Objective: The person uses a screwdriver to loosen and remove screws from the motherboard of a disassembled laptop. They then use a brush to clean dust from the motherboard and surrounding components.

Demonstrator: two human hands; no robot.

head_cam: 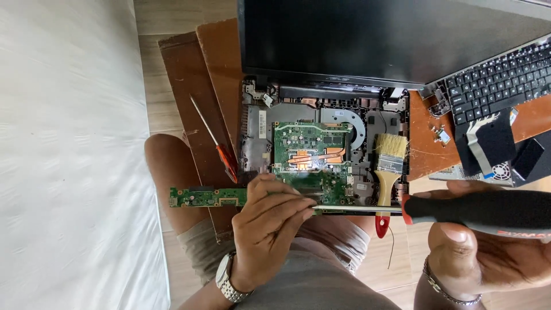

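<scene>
Left hand (265, 224) grip closed, fingertips pinching green circuit board (208, 197) at near edge, over person's lap. Right hand (488, 252) grip wrapped round black screwdriver (459, 209) handle, shaft lying across toward left fingertips. Board judged light, thin, stiff but fragile; best held by bare edges, off components. Opened laptop base (321, 149) lay just beyond, motherboard exposed. Paintbrush (389, 172) rested on base right side. Small orange-handled screwdriver (215, 140) lay on brown board (189, 86). Detached keyboard (499, 80) at right.

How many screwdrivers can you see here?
2. A small red-handled screwdriver lies on the brown board left of the open laptop; a big black-handled screwdriver is in the right hand.
</scene>
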